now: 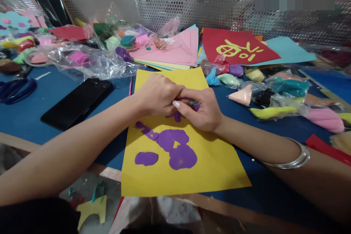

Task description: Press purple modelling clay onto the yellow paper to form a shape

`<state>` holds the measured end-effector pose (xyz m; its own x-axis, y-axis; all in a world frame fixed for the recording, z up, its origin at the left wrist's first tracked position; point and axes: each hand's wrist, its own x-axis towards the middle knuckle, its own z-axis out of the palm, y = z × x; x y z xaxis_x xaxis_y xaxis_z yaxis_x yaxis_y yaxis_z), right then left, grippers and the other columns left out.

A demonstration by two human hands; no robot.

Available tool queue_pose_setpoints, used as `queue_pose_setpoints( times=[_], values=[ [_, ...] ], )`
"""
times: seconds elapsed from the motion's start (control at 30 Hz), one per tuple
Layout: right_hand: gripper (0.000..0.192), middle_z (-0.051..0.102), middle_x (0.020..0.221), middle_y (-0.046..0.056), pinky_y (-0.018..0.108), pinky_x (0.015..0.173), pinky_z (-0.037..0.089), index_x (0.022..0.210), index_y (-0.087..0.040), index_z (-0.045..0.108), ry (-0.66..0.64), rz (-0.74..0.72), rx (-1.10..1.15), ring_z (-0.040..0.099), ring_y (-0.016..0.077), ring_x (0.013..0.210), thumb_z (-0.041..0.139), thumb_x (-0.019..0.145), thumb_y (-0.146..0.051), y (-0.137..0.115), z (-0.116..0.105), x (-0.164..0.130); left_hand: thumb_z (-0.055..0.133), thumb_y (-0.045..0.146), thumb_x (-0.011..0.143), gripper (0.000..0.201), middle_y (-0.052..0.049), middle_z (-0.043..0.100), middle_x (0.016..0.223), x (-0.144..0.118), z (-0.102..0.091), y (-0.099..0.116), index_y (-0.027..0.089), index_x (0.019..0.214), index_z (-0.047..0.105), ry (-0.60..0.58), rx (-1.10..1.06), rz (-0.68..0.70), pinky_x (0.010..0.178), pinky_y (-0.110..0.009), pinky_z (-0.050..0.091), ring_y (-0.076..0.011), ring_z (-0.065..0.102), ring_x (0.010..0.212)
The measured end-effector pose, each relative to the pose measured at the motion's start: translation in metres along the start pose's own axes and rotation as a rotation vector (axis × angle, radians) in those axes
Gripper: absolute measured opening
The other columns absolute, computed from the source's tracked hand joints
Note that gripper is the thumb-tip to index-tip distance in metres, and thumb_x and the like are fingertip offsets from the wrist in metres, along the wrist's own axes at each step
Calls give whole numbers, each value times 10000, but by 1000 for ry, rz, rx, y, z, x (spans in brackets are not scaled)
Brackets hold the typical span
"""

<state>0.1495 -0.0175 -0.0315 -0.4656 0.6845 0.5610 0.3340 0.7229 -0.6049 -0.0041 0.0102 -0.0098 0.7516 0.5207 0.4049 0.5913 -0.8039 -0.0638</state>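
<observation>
My left hand (160, 95) is closed, its fingers curled in against my other hand above the upper part of a yellow sheet of paper (219, 168). Touching it from the right is my right hand (203, 111), also closed, thumb and fingertips pressed together. A tiny dark green spot (193, 102) shows by the right fingers; what the hands hold, if anything, is mostly hidden. Flattened purple clay (183, 156) is stuck on the sheet in joined patches, with a separate oval piece (146, 158) to the left. More purple clay (177, 116) lies partly under the hands.
A black phone (78, 102) lies left of the sheet, near blue-handled scissors (18, 89). Bagged coloured clay (290, 87) lies at right. Behind are pink paper (175, 49) and a red sheet with yellow marks (216, 38). A perforated metal screen (192, 0) closes the back.
</observation>
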Motion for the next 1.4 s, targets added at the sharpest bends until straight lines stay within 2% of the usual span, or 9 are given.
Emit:
queue_pose_setpoints(
  times=[0.17,0.4,0.67,0.9,1.07,1.23,1.4],
  values=[
    [209,465,438,-40,167,438,305,617,-129,591,25,-59,-32,338,29,390,495,762,-245,2,-1,1,364,267,590,205,-4,529,448,1,0,1,168,545,537,-10,-37,7,426,-233,221,-95,430,403],
    [237,358,415,-64,165,433,288,539,-148,534,0,-92,-99,306,28,404,502,742,-266,-3,1,-1,398,396,643,307,-10,502,420,0,-1,0,164,459,479,-9,17,52,420,-237,209,-86,393,379],
    [232,408,436,-49,176,435,294,545,-154,509,80,-119,-134,334,31,407,488,741,-276,-7,2,-3,383,395,587,245,10,455,404,0,-8,7,182,472,420,14,-80,104,414,-236,236,-81,379,370],
    [210,341,414,-70,164,405,252,521,-155,460,108,-61,15,279,20,396,509,716,-215,-9,0,-2,350,365,618,231,12,441,406,-1,-6,5,180,486,391,55,-82,129,400,-233,236,-77,362,363],
    [220,376,442,-59,174,411,236,528,-154,472,101,-1,133,305,28,419,500,734,-226,-6,-2,0,335,383,676,287,10,428,387,-1,-1,1,175,493,413,110,-15,130,393,-231,195,-73,323,345],
    [287,355,431,-62,176,424,250,481,-154,424,75,61,262,310,29,424,502,743,-240,-4,-1,1,334,413,722,357,5,432,381,-1,2,0,168,480,428,108,35,139,391,-230,182,-72,334,330],
    [303,357,426,-62,180,430,258,481,-159,402,37,60,253,315,32,422,496,752,-256,-5,-2,1,295,474,762,436,3,432,377,-2,3,-3,169,486,442,106,81,156,395,-237,192,-81,347,326]
  ],
)
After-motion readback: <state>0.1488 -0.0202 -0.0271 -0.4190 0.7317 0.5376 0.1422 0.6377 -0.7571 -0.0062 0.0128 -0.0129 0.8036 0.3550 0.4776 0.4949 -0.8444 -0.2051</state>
